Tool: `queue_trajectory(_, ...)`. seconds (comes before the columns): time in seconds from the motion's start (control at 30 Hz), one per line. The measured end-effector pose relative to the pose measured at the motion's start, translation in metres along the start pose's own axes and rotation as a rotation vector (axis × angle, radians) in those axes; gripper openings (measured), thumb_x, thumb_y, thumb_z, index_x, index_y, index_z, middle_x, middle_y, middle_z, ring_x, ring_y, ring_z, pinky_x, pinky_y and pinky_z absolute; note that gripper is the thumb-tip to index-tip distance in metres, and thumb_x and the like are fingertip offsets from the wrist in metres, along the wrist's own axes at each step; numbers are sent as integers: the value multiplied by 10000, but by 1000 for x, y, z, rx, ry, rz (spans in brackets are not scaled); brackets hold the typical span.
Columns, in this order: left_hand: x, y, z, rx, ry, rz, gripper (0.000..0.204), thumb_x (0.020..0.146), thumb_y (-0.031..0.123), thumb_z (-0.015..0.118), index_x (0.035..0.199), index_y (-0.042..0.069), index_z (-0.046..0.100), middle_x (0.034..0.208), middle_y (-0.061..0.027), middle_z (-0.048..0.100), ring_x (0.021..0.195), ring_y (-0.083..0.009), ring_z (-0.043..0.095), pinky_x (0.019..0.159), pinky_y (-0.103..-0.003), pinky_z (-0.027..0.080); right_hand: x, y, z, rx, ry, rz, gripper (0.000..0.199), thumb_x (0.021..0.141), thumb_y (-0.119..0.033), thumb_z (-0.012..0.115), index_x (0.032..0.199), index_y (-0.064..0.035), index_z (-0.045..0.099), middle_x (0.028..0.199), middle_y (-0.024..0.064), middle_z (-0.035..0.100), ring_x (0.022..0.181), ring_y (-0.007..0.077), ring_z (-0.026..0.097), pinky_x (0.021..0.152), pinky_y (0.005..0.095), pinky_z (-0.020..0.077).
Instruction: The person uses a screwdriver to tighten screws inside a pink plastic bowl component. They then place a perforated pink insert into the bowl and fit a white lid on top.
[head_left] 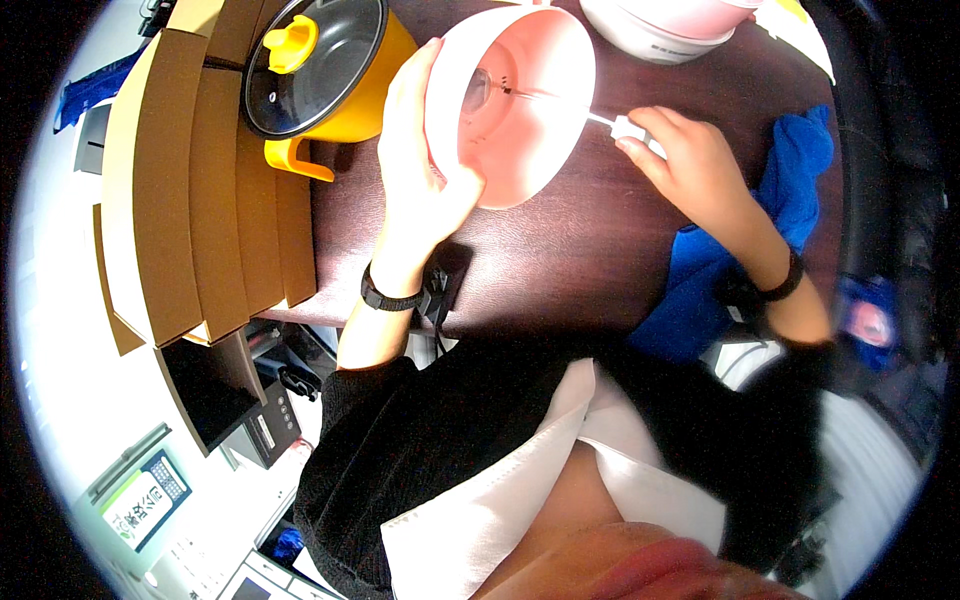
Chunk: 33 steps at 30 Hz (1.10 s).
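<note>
A pink bowl-shaped shell [545,165] is tipped on its side above the table, with its wide mouth facing right. My left hand [425,165] grips the shell from the left, thumb along the lower rim and fingers up its outer wall. Between my right thumb and fingers is the white handle of a thin tool [628,130]; its narrow pale shaft reaches into the shell. Inside, a small dark spot lies near the shaft's far end, and I cannot tell whether they touch. My right hand [690,155] is closed on the handle, just outside the rim.
On the dark wooden table [560,270], a yellow pot [350,115] with a glass lid stands left, beside cardboard boxes [215,190]. A pink-and-white appliance [665,30] sits at the back. Blue cloth [705,265] lies right; a small black device [445,280] is near my left wrist.
</note>
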<state>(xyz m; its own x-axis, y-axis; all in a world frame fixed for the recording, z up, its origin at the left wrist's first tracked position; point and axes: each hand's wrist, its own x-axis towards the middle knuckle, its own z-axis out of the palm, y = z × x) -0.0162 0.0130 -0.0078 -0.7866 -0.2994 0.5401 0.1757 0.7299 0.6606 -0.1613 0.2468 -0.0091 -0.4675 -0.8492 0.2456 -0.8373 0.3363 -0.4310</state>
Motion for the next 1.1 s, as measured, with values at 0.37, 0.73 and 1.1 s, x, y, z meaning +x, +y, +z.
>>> queue_trajectory(0.37, 0, 1, -1, -27, -22, 35, 769, 649, 108, 472, 1393, -36, 340, 1347, -204, 462, 1250, -292, 467, 1063, -387, 350, 0, -2, 0, -166, 38, -65, 252, 867, -298, 618, 911, -52, 588, 794, 109, 595, 676, 300, 630, 595, 400, 510)
queue_trajectory(0.73, -1, 2, 0, -23, -49, 100, 838, 585, 164, 555, 1375, -34, 358, 1356, -245, 429, 1256, -379, 432, 1054, -441, 350, 23, -27, -29, -449, 114, -239, 234, 813, -299, 653, 844, -82, 574, 751, 61, 552, 651, 235, 609, 567, 352, 511)
queue_trajectory(1.1, 1, 5, 1, 22, -46, 117, 793, 696, 301, 573, 1383, -25, 350, 1366, -203, 436, 1266, -312, 439, 1062, -410, 337, 5, 4, 2, 1646, -631, 989, 416, 958, -397, 512, 964, 14, 580, 686, 23, 531, 426, 43, 402, 310, 192, 254)
